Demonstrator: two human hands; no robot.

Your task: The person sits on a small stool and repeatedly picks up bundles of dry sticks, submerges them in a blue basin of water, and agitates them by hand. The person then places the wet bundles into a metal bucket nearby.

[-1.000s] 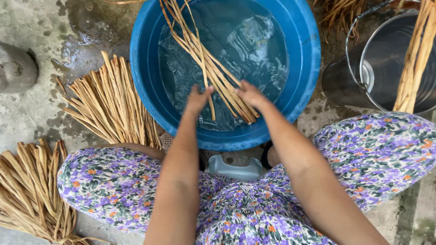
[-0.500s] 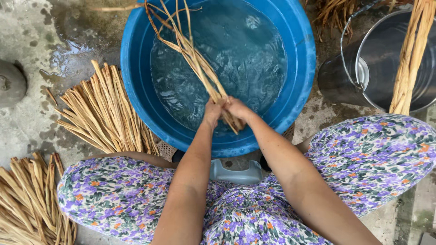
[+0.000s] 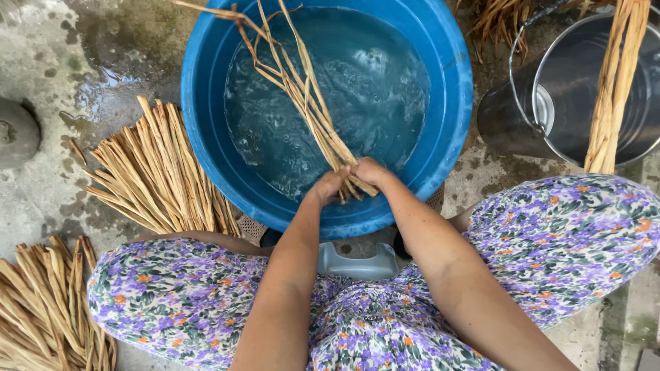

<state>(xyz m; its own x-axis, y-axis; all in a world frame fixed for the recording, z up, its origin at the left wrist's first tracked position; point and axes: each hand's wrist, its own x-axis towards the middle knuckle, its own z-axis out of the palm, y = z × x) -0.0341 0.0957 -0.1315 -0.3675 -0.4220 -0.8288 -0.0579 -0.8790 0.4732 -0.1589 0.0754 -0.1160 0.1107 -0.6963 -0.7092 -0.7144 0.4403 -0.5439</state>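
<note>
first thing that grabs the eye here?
The big blue basin of water at top centre, with both hands, left hand and right hand, gripping a bundle of tan strips over its near rim. Then the fanned strip pile on the wet concrete to its left.

- The basin's (image 3: 454,103) far rim runs off the top edge, and the arms cover part of its near rim.
- The strips (image 3: 302,89) in the basin end inside the two fists; their lower ends are hidden by the left hand (image 3: 328,187) and right hand (image 3: 371,172), and their tips leave the top edge.
- The fingers are curled under, so the grip itself cannot be seen.
- The bucket (image 3: 584,96) is cut by the right edge; a bundle (image 3: 612,89) standing in it covers part of its inside.
- The pile (image 3: 41,302) at lower left is cut by the left and bottom edges.
- The grey object (image 3: 17,130) at left is cut off; its kind cannot be told.
- The stool (image 3: 357,261) is mostly hidden under the dress.
</note>
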